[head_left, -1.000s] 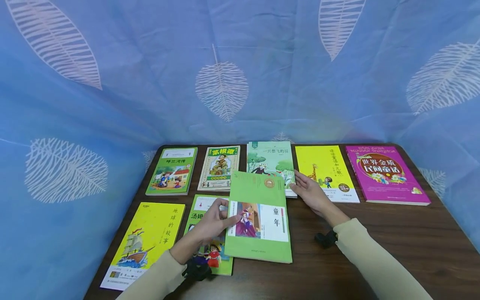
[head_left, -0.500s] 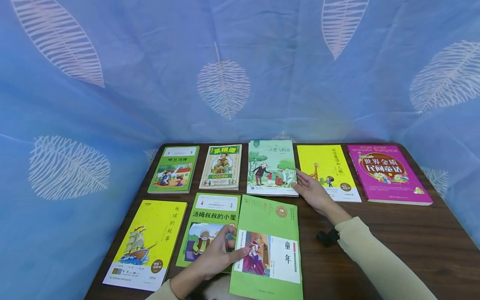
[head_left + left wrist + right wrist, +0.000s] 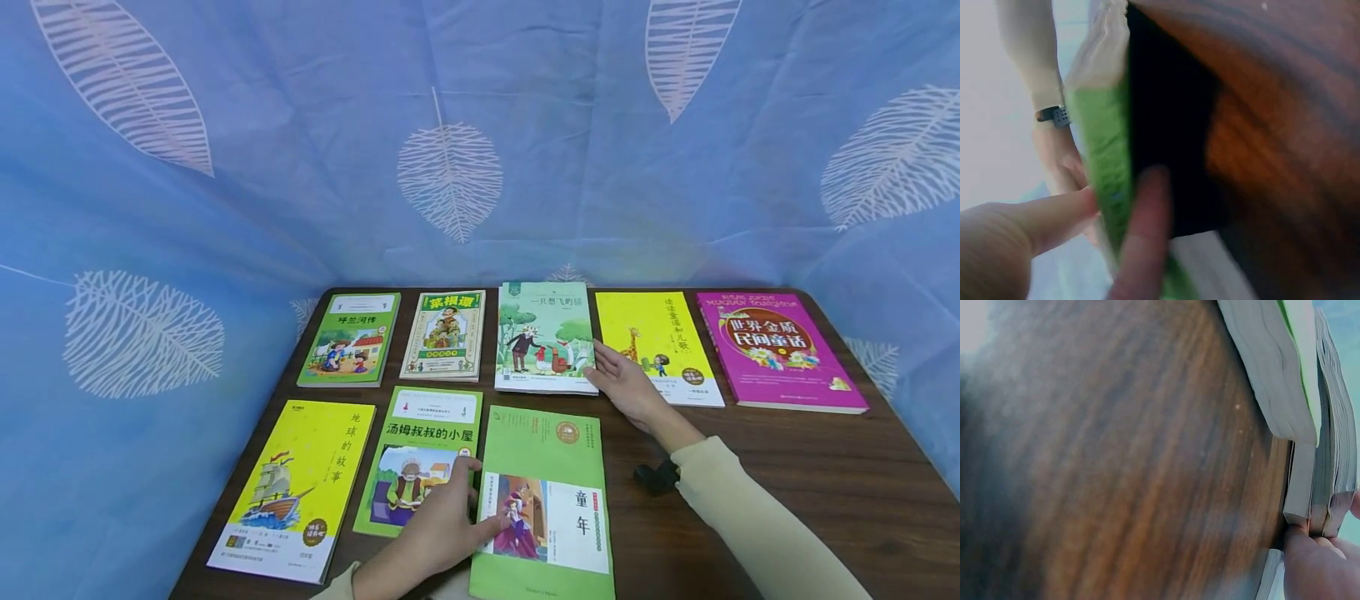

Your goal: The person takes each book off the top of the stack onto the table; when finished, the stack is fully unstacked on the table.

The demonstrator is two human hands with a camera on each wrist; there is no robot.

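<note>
My left hand (image 3: 446,521) grips a green paperback book (image 3: 543,450) by its left edge. The thumb lies on the cover; in the left wrist view a finger (image 3: 1150,219) reaches round the far side of the book's green spine (image 3: 1110,156). The book is lifted at an angle over the wood. At the back, my right hand (image 3: 630,387) touches the lower right corner of a pale green picture-cover book (image 3: 547,342). Its fingers are fairly straight along that edge. In the right wrist view this book lies on a stack (image 3: 1325,456), fingertips right at the page edges.
Around the brown table (image 3: 750,492) lie a green book (image 3: 348,342), a cream book (image 3: 442,337), a yellow giraffe book (image 3: 645,321) and a magenta book (image 3: 776,350). At front left are a yellow ship book (image 3: 292,483) and another green book (image 3: 420,442). A blue curtain (image 3: 315,108) hangs behind.
The left hand has drawn the green book down and slightly right, off the pale green book's lower part. The pale green cover is now fully uncovered. The right hand has stayed at its corner.
</note>
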